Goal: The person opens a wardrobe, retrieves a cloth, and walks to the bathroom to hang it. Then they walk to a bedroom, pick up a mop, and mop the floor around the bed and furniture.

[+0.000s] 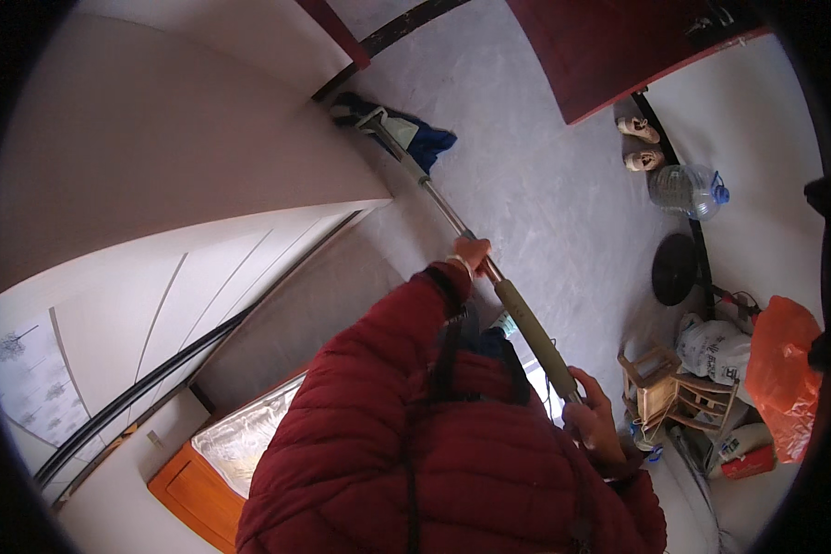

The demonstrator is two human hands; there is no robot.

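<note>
A mop (450,213) with a metal pole and an olive foam grip slants across the view. My left hand (472,254) is closed round the bare metal pole, just above the foam grip. Lower right, my right hand (596,420) is closed round the pole's near end, below the foam. At the far end, the blue and dark mop cloth (427,146) lies on the grey floor (545,185), close to the corner of a pale cabinet and a dark red door frame. Part of the mop head is hidden in shadow by the cabinet.
A large pale cabinet (175,138) stands at left. A dark red door (609,55) is at upper right. Along the right wall are shoes (639,130), a big water bottle (685,191), a black disc (675,269), small wooden chairs (679,392) and an orange plastic bag (783,365).
</note>
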